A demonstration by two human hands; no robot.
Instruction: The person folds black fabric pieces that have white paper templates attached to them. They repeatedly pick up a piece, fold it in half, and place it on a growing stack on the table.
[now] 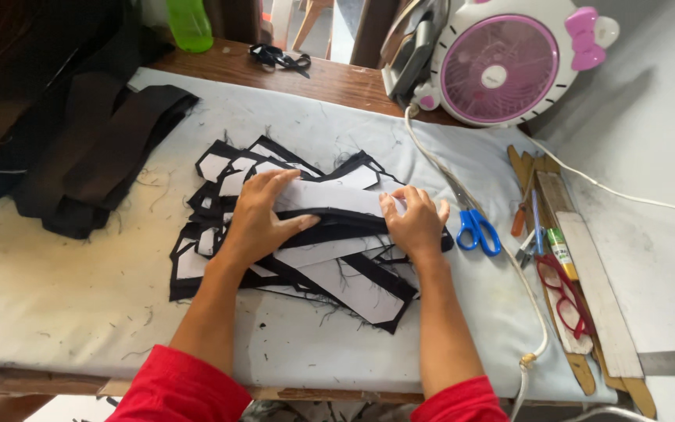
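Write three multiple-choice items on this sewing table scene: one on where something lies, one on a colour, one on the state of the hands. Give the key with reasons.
1. Where do the scissors lie?
A. Just right of the right hand
B. On the fan
C. Under the dark cloth at far left

2. What colour are the frames of the glasses?
A. Green
B. Red
C. White

3. How does the left hand stand?
A. Lifted clear of the table
B. Gripping the scissors
C. Pressed flat on the folded fabric piece

Key: 1 A, the blue-handled scissors rest on the padded cloth beside the right hand. 2 B, the glasses on the wooden rulers have red frames. 3 C, both hands press on the black-and-white piece atop the pile.
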